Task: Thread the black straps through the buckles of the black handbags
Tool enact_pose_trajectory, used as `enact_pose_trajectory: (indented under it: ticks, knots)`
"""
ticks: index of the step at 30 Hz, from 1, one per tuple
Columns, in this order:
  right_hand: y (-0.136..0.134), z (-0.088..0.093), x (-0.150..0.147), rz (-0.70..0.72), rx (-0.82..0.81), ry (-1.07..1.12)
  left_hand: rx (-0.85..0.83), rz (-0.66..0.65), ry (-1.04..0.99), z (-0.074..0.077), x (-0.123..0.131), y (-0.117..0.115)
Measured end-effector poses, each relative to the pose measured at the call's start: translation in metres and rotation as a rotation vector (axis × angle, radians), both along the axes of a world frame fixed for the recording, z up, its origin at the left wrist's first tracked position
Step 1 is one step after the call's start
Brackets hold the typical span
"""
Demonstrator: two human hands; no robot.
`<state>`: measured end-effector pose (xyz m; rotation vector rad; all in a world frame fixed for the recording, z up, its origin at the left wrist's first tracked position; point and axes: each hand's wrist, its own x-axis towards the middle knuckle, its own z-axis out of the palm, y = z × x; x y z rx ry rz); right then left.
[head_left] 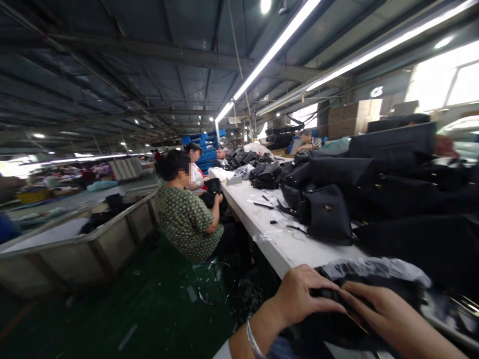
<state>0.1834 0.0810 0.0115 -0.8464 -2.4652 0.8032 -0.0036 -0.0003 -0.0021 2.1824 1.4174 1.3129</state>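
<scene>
Had a black bag (337, 326) low at the near end of the bench (243, 202), with the held edge sloping down to the right and clear plastic wrap (377, 268) arching left to right on the far side (honestly couldn't tell the whole bag's long axis, mostly hidden). Had the left hand (299, 294) in a nearly closed grip, pinching that edge between thumb and fingers. Had the right hand (381, 304) touching it too, pretty flat; couldn't tell how tightly closed.
</scene>
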Motion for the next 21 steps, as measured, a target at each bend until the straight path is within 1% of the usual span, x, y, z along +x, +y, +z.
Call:
enact_pose_trajectory:
  ticks: [1,2,5,7,10,13,14,16,19,21]
  knots:
    - [-0.004,0.008,0.001,0.055,-0.026,-0.06,-0.002,0.024,-0.003,0.003,0.0,-0.002]
    - [-0.008,0.016,0.003,0.052,-0.018,-0.096,-0.009,0.045,-0.01,0.006,-0.002,-0.005]
    - [-0.011,0.035,0.013,-0.053,0.033,-0.225,-0.033,0.085,-0.074,0.014,-0.006,-0.01]
    - [-0.012,0.042,0.019,-0.095,0.074,-0.245,-0.065,0.115,-0.114,0.017,-0.006,-0.009]
    - [-0.014,0.044,0.019,-0.105,0.119,-0.196,-0.097,0.126,-0.116,0.018,-0.001,-0.006]
    - [-0.015,0.042,0.015,-0.04,0.093,-0.108,-0.112,0.127,-0.111,0.017,0.001,-0.004]
    - [-0.014,0.041,0.015,-0.03,0.085,-0.082,-0.119,0.137,-0.131,0.017,0.0,-0.004]
    - [-0.012,0.041,0.017,-0.057,0.092,-0.064,-0.142,0.156,-0.195,0.017,-0.004,-0.005]
    - [-0.014,0.041,0.02,-0.136,0.177,-0.086,-0.178,0.147,-0.262,0.018,-0.006,-0.008]
    - [-0.019,0.041,0.016,-0.115,0.279,-0.104,-0.172,0.161,-0.266,0.018,-0.002,-0.011]
